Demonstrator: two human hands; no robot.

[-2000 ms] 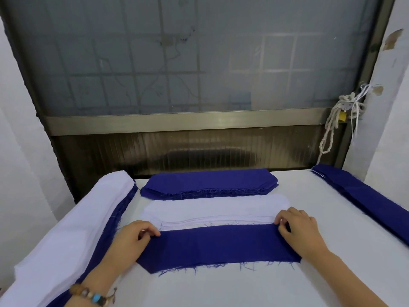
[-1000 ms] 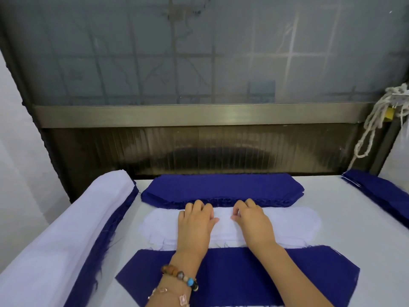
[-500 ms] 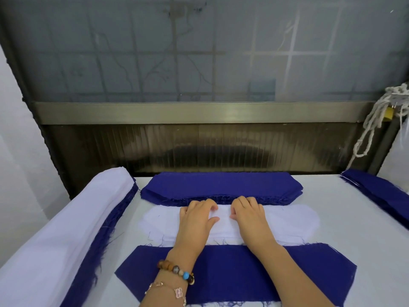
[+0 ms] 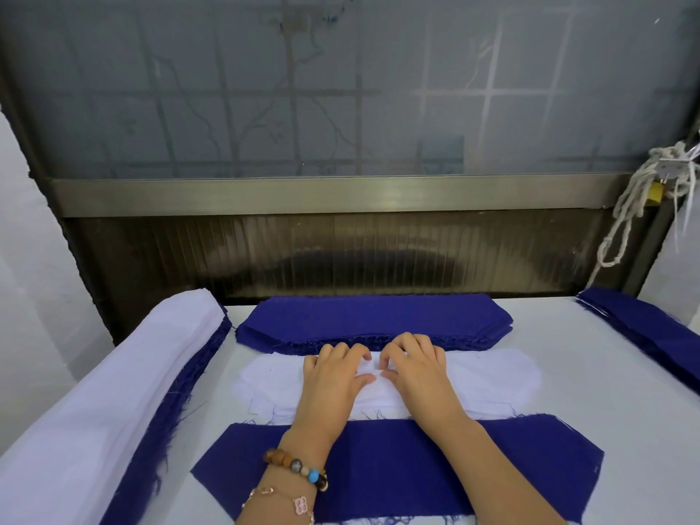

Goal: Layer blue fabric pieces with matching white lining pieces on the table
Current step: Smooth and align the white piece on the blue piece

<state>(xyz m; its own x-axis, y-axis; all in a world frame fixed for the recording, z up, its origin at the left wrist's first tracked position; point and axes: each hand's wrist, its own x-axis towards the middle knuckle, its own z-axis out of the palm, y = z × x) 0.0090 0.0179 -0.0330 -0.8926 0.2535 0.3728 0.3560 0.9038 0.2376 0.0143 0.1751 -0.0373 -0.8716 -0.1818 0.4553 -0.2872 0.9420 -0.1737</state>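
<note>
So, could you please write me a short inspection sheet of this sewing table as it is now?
Surface: white table, mostly covered with fabric.
Job's things: single blue piece flat nearest the person; white lining stack behind it; blue stack at the far edge.
Clutter: white-over-blue pile along the left edge; blue pile at the right.
Grippers: left hand and right hand side by side mid-stack, fingers curled, apparently pinching the top lining.
Cables: knotted white cord on the right frame, off the table.
Surroundings: frosted window, metal sill.
</note>
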